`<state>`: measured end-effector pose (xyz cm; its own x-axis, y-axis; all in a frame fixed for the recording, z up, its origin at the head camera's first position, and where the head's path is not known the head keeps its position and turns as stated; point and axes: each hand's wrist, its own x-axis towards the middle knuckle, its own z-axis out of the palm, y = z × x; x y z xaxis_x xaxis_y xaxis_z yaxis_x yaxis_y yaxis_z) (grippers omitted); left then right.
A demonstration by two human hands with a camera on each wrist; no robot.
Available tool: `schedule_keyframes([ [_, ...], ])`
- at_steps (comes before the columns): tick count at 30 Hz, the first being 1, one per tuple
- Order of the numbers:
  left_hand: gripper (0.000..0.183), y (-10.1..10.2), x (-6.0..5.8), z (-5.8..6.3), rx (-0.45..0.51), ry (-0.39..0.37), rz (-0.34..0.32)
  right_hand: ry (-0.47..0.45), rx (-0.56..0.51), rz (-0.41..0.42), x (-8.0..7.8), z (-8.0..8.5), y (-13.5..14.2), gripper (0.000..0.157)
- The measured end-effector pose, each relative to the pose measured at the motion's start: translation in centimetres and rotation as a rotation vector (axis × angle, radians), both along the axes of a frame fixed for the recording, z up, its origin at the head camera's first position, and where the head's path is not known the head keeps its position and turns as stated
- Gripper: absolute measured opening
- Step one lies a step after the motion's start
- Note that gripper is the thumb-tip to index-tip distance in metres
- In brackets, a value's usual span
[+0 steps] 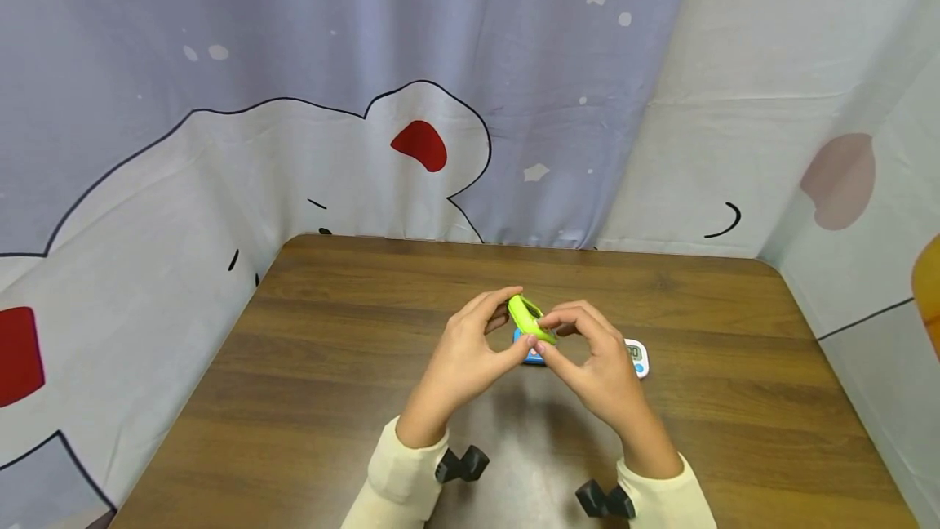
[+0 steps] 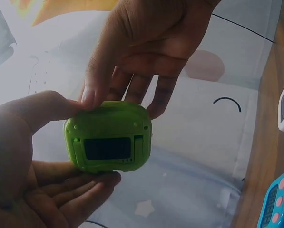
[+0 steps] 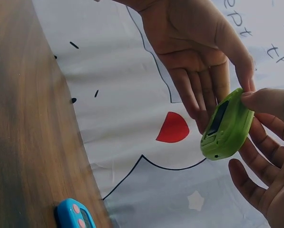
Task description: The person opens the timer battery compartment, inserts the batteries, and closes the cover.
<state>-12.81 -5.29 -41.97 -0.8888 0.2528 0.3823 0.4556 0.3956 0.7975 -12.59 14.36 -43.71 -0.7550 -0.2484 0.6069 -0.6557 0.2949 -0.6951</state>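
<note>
Both hands hold a bright green timer [image 1: 524, 319] up over the table, tilted. My left hand [image 1: 467, 352] grips it between thumb and fingers from the left side. From the other side my right hand [image 1: 604, 362] pinches its edge, and the two thumb tips come close together. In the left wrist view the face of the green timer [image 2: 108, 128] shows a dark rectangle, with small holes near one corner. Below the hands lies a blue timer [image 1: 534, 357] with pink buttons, partly hidden by them in the head view. A white timer [image 1: 638, 358] with blue buttons lies beside the right hand, partly covered by it.
The wooden table [image 1: 330, 333] has rounded far corners. Behind it and at both sides hangs a printed curtain [image 1: 308, 153]. Each wrist wears a small black camera mount, such as the left mount [image 1: 461, 464], over a cream sleeve.
</note>
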Motion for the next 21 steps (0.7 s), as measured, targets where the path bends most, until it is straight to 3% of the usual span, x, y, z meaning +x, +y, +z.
schedule_keyframes([
  [6, 0.061, -0.2, -0.2, -0.1, 0.045, 0.033, -0.068, -0.016, 0.010, -0.007, 0.0, 0.0, 0.1, 0.040],
  [14, 0.066, -0.3, -0.5, -0.3, 0.093, 0.092, -0.131, -0.059, 0.033, -0.046, -0.2, -0.1, 0.2, 0.069],
  [17, 0.066, -0.3, -0.3, 0.2, 0.123, 0.111, -0.165, -0.109, 0.093, -0.040, -0.2, -0.1, 0.4, 0.076],
  [21, 0.064, -0.8, 0.3, 1.9, 0.179, 0.125, -0.220, -0.129, 0.164, -0.022, -0.2, 0.0, 0.9, 0.077],
])
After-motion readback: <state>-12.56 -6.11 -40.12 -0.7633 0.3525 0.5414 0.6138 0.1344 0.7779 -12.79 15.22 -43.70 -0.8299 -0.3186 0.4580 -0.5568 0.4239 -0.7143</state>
